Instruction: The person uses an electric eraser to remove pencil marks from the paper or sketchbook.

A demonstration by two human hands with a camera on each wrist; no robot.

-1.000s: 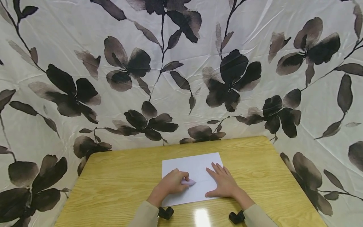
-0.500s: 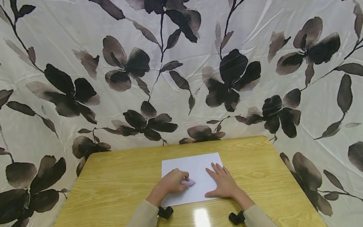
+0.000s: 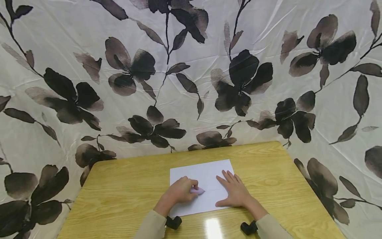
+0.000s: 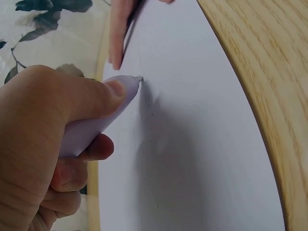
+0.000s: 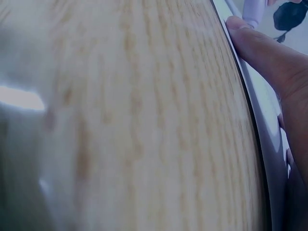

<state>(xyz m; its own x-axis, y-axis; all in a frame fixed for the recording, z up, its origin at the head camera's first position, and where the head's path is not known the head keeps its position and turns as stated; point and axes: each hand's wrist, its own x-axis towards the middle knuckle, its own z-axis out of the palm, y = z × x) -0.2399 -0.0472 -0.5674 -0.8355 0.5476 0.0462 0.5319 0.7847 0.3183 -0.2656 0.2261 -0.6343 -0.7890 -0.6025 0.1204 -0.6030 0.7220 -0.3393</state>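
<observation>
A white sheet of paper [image 3: 206, 169] lies on the wooden table. My left hand [image 3: 182, 191] grips a lavender electric eraser [image 3: 197, 191], thumb along its tapered body and fingers curled beneath. In the left wrist view, the small grey tip of the eraser [image 4: 103, 115] touches the paper or sits just over it; I cannot tell which. Small dark crumbs and a few short marks dot the sheet near the tip, and a faint line runs to the right of it. Fingers spread, my right hand [image 3: 235, 191] rests flat on the paper's right side.
The yellow wood-grain table [image 3: 128, 186] extends on both sides of the paper. Behind it hangs a white cloth [image 3: 191, 99] with dark flowers. Black wrist devices [image 3: 173, 223] sit below both hands, and a bright reflection shines near the front.
The head view has shifted slightly. Both hands keep nearly the same place on the paper, with the lavender eraser still in my left hand.
</observation>
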